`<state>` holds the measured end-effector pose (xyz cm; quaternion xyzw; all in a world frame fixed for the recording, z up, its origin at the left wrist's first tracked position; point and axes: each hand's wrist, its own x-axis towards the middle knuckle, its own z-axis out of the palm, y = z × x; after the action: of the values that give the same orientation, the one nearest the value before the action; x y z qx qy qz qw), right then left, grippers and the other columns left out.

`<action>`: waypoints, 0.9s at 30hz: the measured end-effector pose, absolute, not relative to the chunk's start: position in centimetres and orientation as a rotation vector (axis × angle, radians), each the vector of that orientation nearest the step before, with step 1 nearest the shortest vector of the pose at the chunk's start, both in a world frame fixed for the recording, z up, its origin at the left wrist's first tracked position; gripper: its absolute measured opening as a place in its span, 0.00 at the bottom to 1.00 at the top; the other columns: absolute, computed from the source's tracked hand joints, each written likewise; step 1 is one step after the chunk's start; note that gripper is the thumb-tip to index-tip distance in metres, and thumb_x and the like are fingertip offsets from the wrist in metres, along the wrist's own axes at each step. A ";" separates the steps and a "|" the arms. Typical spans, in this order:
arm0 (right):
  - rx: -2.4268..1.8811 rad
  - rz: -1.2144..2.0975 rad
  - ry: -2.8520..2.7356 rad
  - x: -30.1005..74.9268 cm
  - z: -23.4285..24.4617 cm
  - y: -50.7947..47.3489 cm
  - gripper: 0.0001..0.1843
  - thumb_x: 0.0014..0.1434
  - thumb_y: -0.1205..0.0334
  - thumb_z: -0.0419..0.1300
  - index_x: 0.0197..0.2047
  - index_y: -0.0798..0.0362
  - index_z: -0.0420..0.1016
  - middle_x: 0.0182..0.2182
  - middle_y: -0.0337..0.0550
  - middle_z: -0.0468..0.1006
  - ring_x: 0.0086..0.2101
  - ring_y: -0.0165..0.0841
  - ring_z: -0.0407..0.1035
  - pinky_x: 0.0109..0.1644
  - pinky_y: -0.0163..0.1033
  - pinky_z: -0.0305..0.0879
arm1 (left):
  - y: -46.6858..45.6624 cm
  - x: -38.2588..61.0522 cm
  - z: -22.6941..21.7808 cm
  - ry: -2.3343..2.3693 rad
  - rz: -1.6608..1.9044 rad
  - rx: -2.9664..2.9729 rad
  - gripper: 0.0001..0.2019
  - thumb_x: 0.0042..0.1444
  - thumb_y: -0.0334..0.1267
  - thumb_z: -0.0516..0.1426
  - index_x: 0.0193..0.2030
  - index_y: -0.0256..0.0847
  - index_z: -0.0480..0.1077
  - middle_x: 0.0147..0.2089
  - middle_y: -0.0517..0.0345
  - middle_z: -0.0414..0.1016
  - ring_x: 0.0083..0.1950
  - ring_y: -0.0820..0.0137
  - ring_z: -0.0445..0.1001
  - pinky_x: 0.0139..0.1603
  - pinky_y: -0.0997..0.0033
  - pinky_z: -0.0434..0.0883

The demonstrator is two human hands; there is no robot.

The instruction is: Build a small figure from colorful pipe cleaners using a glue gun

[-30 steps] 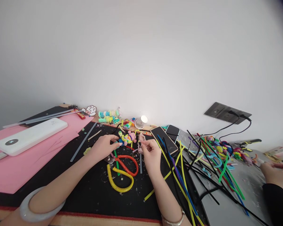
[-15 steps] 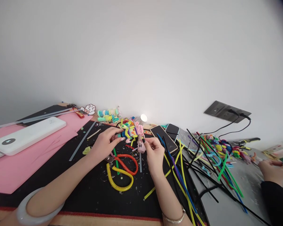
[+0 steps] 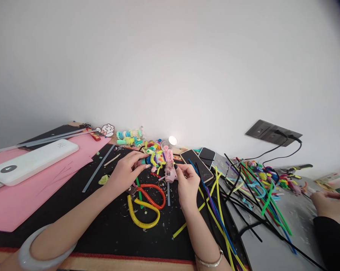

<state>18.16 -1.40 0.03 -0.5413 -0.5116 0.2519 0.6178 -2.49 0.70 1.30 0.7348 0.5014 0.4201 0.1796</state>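
Note:
My left hand (image 3: 128, 169) is closed around the lower end of a colourful fuzzy pipe-cleaner figure (image 3: 158, 157), which has blue, yellow and purple bands and a pink curled top. The figure lies sideways above the black mat, its pink end pointing right. My right hand (image 3: 188, 184) has its thumb and forefinger pinched together beside that end; what is between them is too small to make out. Right by these fingertips is a small pink device (image 3: 170, 174), like a glue gun. Scissors with red and yellow handles (image 3: 144, 224) lie below the figure.
Two phones (image 3: 196, 165) lie behind my right hand, beside loose pipe cleaners (image 3: 219, 210). A lit lamp (image 3: 172, 141) stands by the wall. Pink sheets (image 3: 45, 180) carry a white power bank (image 3: 34, 162). At far right is another person's hand (image 3: 328, 205).
My right hand has shifted slightly right and its fingertips are a little farther from the figure. More of the pink device shows. My left hand still holds the figure.

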 end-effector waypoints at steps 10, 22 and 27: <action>-1.258 0.598 -1.184 18.1 0.0 -1.4 0.09 0.56 0.58 0.60 0.31 0.56 0.75 0.30 0.42 0.73 0.30 0.31 0.66 0.34 0.37 0.63 | 0.9 -2.5 0.8 1.371 1.209 2.119 0.15 0.60 0.42 0.54 0.52 0.44 0.71 0.44 0.55 0.72 0.37 0.68 0.70 0.44 0.68 0.70; -1.241 0.700 -1.149 17.8 0.1 -1.5 0.09 0.55 0.59 0.62 0.31 0.56 0.76 0.29 0.41 0.74 0.30 0.30 0.66 0.33 0.36 0.64 | 0.9 -2.5 0.8 1.340 1.251 2.136 0.13 0.60 0.41 0.54 0.51 0.43 0.71 0.43 0.56 0.72 0.36 0.69 0.70 0.42 0.69 0.70; -1.249 0.700 -1.125 17.8 0.2 -1.5 0.09 0.54 0.58 0.62 0.31 0.56 0.76 0.28 0.41 0.74 0.29 0.30 0.66 0.32 0.35 0.63 | 0.8 -2.5 0.9 1.334 1.250 2.129 0.13 0.60 0.41 0.54 0.50 0.44 0.72 0.43 0.56 0.72 0.33 0.70 0.68 0.40 0.69 0.70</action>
<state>17.83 -1.46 0.20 -0.5417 -0.4878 0.3038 0.6135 -2.46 0.77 0.88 0.7482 0.4686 0.4392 0.1668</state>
